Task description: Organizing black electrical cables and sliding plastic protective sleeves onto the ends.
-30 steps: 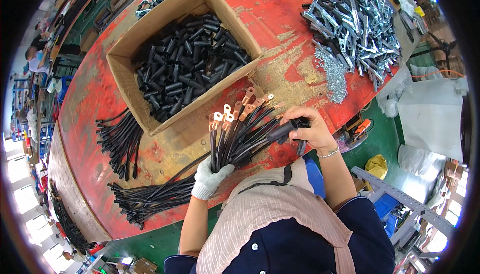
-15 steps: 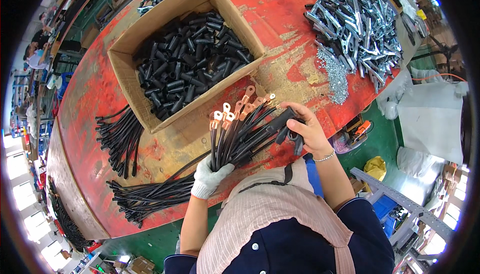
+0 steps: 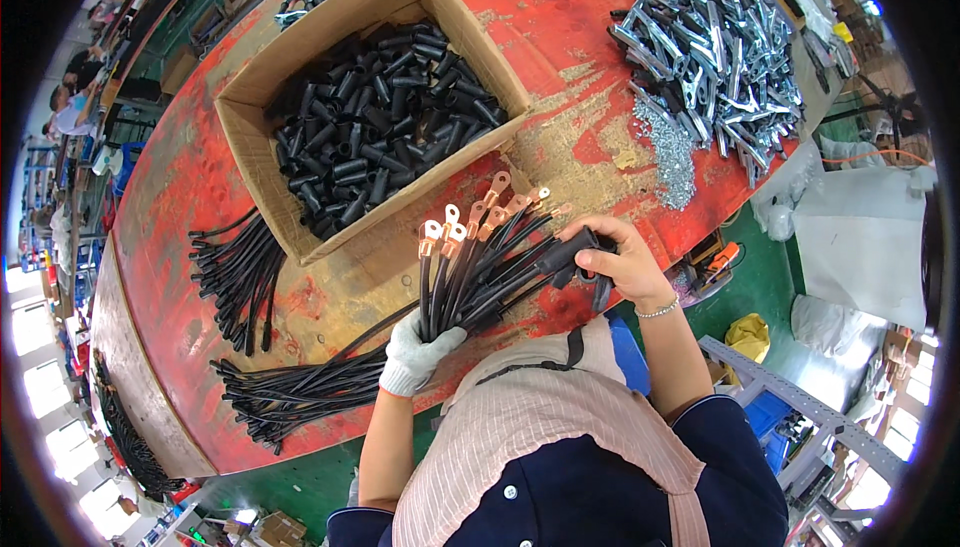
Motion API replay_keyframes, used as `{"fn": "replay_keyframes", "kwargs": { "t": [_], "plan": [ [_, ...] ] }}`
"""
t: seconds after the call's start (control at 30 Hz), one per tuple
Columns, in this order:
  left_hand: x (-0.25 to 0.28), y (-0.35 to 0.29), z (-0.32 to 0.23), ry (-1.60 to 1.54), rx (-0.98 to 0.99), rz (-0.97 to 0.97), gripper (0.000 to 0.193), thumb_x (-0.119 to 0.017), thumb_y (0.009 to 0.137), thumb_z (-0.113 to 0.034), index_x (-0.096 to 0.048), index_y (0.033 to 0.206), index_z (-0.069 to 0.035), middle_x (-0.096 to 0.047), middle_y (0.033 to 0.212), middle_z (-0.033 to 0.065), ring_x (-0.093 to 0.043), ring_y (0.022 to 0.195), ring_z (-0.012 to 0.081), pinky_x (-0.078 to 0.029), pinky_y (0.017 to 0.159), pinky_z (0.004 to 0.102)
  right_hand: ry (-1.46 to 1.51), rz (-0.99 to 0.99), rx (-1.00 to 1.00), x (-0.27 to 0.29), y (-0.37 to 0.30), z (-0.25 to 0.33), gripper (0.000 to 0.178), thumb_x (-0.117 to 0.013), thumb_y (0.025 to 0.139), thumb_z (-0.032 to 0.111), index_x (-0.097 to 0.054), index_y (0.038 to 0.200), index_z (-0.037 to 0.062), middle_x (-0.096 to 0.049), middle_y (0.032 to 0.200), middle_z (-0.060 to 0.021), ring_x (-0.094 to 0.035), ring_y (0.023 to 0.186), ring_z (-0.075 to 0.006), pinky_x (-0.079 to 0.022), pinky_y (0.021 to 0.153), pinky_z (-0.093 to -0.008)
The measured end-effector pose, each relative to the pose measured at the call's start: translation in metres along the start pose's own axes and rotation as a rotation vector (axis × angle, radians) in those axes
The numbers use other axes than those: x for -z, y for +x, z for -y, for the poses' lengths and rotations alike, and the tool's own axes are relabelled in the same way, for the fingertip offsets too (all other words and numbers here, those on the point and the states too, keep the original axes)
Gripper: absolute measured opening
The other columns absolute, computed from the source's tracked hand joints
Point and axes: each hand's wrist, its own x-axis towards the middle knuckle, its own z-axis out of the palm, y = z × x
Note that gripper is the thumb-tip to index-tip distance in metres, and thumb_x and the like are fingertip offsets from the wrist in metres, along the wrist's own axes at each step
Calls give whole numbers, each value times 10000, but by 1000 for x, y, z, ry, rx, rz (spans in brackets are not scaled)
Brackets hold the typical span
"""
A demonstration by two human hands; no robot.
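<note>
My left hand (image 3: 420, 355), in a whitish glove, is closed round several black cables (image 3: 455, 292). Copper ring lugs (image 3: 455, 227) cap the cable ends and point away from me. Bare, with a bracelet at the wrist, my right hand (image 3: 625, 262) grips black rubber sleeves (image 3: 570, 257) between thumb and fingers. One sleeve lies in line with a cable at the right of the bunch; whether it is around that cable end I cannot tell. The long tails of the cables (image 3: 300, 392) stretch left across the table.
Black sleeves (image 3: 375, 127) fill a cardboard box (image 3: 400, 209) beyond my hands. Another cable bundle (image 3: 240, 272) lies left of it. Metal clamps (image 3: 710, 57) are heaped at the far right beside small metal pieces (image 3: 668, 162). The worn red table (image 3: 560, 7) ends close to my apron.
My right hand has shifted slightly nearer and right, its fingers curling further round the sleeves. My left hand and the bunch stay almost in place.
</note>
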Motion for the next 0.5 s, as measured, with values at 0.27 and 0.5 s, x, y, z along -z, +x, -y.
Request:
{"fn": "replay_keyframes", "kwargs": {
  "t": [0.27,0.5],
  "plan": [
    [-4,0,-1,-66,3,-7,246,-756,769,-121,-672,976,-19,-683,855,23,-589,739,81,-494,697,252,-85,-172,84,-1,7,-24,196,-735,816,128,-658,962,24,-618,889,11,-575,814,-85,-462,729,-225],
    [0,-3,-2,-42,26,33,243,-752,765,-111,-675,977,-21,-681,846,19,-590,744,80,-493,703,257,-168,161,190,7,2,-4,234,-736,802,97,-669,1010,12,-611,953,-15,-577,853,-110,-474,762,-251]
  ]
}}
